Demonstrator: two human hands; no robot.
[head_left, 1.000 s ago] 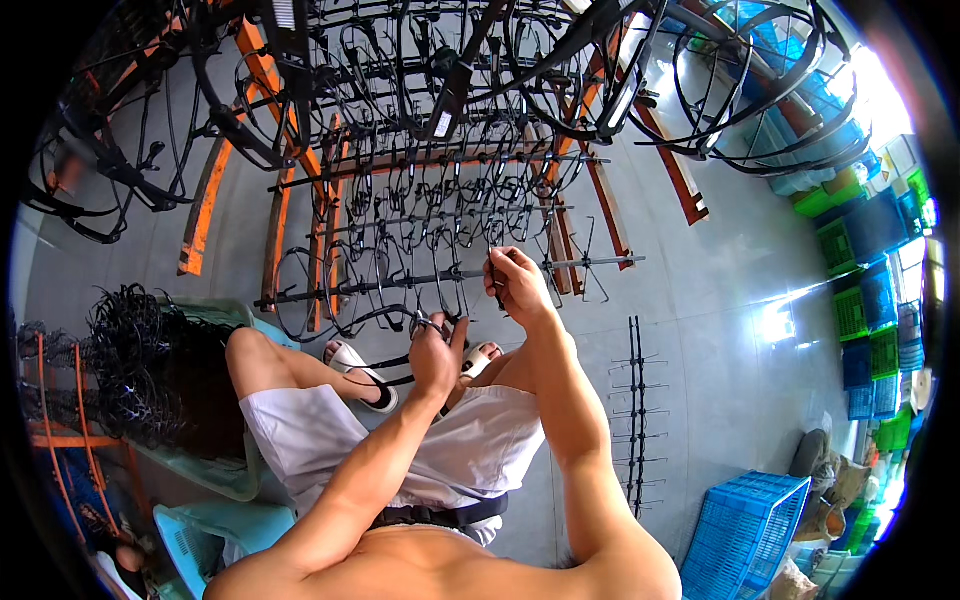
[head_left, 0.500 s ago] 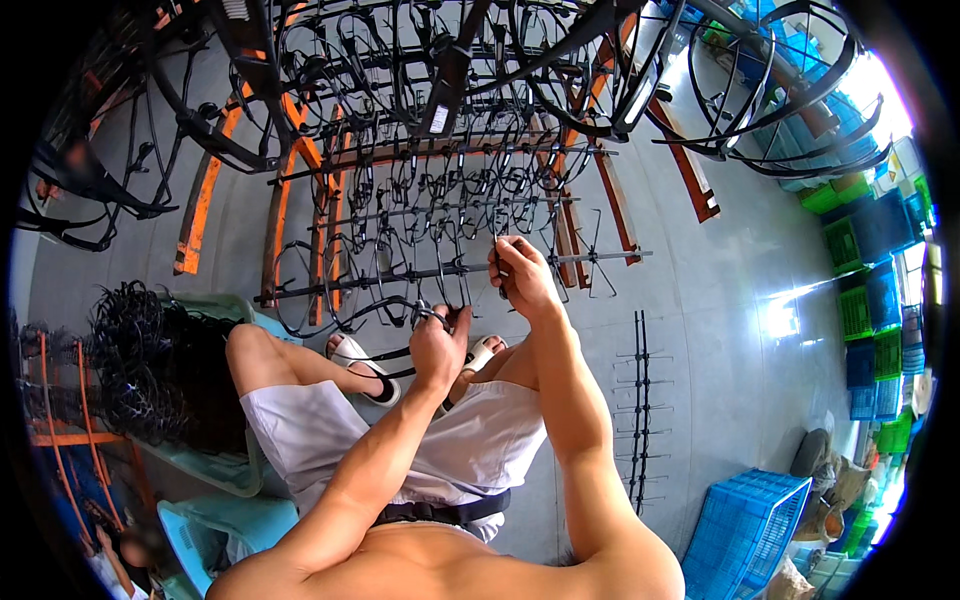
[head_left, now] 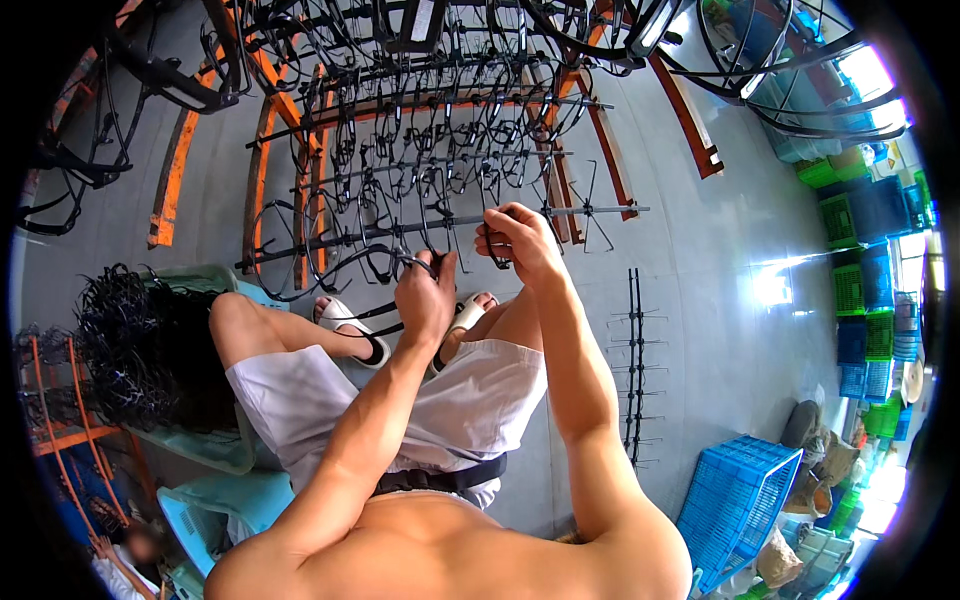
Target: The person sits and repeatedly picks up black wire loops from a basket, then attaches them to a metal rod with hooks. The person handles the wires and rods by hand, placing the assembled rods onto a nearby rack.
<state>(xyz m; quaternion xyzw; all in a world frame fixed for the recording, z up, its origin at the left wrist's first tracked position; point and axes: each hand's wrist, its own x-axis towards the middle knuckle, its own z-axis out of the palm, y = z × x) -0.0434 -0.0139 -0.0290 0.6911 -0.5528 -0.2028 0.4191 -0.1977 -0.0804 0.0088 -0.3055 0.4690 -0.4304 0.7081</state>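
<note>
Both hands have shifted little since the earlier frames; the view has tipped slightly, and the right hand (head_left: 518,243) sits a touch lower against the hanging bar (head_left: 470,222) than before.

Grip: right-hand fingers are closed together, pinched on a black wire hook (head_left: 497,255) that hangs just under the bar. Left hand (head_left: 425,292) is curled shut around a black wire piece (head_left: 385,262), a curved loop that runs out to the left below the bar. Whether the left fingertips fully clamp it I cannot tell; the back of the hand hides them.

Handling, as a judgement: the wire piece looks thin, light and springy, stiff enough to keep its loop shape yet likely to flex if gripped far from the bend. Dark coating looks smooth, so a pinch near the hook end, close to the bar, seems the surest hold. Neighbouring loops could snag it.

Outward from the bar: more rows of like black loops hang above it on an orange-painted rack (head_left: 262,150). Below the bar, the person's knees, white shorts (head_left: 440,400) and white sandals (head_left: 352,322). Left of the bar, a heap of black wire parts (head_left: 125,335) beside a pale green chair (head_left: 215,450). Right of the bar and lower, a spare pronged bar (head_left: 634,360) lies on the grey floor (head_left: 700,300); further right and below, a blue crate (head_left: 735,500).
</note>
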